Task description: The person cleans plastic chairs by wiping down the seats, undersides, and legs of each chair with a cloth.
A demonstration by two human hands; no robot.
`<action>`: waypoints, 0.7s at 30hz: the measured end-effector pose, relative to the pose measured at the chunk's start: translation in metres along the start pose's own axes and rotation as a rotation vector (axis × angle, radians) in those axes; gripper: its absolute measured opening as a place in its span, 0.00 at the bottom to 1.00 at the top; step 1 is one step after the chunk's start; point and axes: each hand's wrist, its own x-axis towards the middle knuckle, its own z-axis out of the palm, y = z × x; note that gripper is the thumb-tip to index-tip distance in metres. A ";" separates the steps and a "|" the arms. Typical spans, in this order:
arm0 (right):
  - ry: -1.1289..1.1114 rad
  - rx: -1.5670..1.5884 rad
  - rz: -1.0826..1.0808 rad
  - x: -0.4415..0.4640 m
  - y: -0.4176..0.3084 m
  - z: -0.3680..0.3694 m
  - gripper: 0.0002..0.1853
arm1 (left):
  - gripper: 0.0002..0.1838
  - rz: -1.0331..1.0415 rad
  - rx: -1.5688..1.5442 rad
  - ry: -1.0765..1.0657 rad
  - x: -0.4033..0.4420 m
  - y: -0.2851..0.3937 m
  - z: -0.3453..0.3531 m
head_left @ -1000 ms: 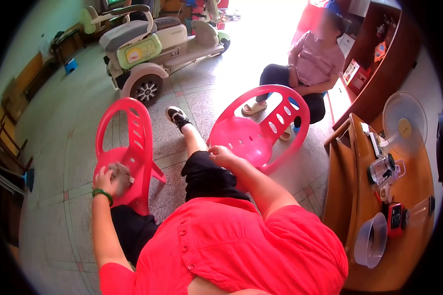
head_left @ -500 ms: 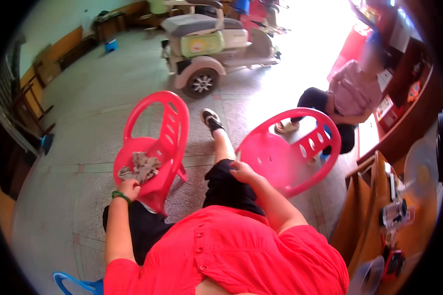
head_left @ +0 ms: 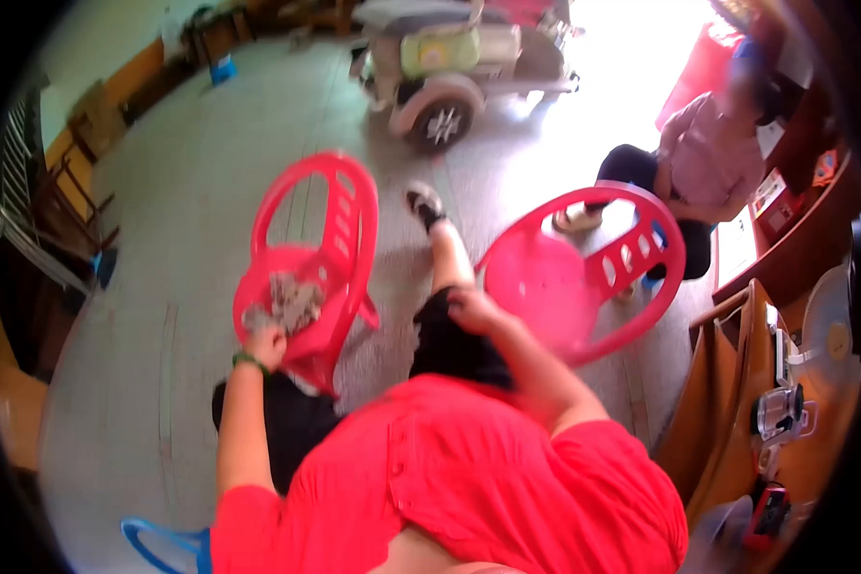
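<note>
A crumpled grey-beige cloth (head_left: 297,302) lies on the seat of the left red plastic chair (head_left: 360,225). At its near edge is my left hand (head_left: 266,346), with a green bangle on the wrist. Its fingers are curled in, and blur hides whether they grip the cloth. My right hand (head_left: 475,311) rests on the knee of my black shorts (head_left: 454,349), fingers loosely closed, nothing visible in them. Just to its right stands a second red plastic chair (head_left: 536,287), its seat bare.
A three-wheeled scooter (head_left: 450,67) stands ahead. Another person (head_left: 713,158) sits at the right beyond the second chair. A wooden desk (head_left: 727,402) with a clear container (head_left: 778,413) is close on my right. A blue chair part (head_left: 163,545) shows at lower left.
The view has tilted downward and swung left, so the chairs, scooter and person appear higher and further right. Both hands keep about the same places beside the cloth and on the knee.
</note>
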 end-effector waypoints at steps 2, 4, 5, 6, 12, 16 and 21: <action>0.059 0.041 -0.004 -0.003 0.001 -0.014 0.18 | 0.13 0.049 -0.178 0.005 0.005 0.006 0.000; 0.187 0.098 -0.053 -0.008 0.000 -0.034 0.17 | 0.26 0.120 -0.165 0.115 0.000 0.056 -0.023; 0.187 0.152 0.043 -0.010 -0.008 -0.047 0.18 | 0.30 0.185 -0.190 0.198 0.005 0.078 -0.027; 0.199 0.031 -0.006 -0.011 -0.017 -0.063 0.19 | 0.34 0.261 -0.217 0.291 0.013 0.095 -0.028; 0.272 0.023 -0.210 0.000 -0.077 -0.116 0.19 | 0.46 0.439 -0.095 0.435 0.065 0.165 -0.014; 0.235 -0.060 -0.253 0.015 -0.082 -0.093 0.19 | 0.45 0.309 -0.134 0.310 0.081 0.185 0.001; 0.142 -0.049 -0.029 0.018 -0.083 -0.084 0.18 | 0.39 0.015 -0.083 0.231 0.093 0.193 -0.010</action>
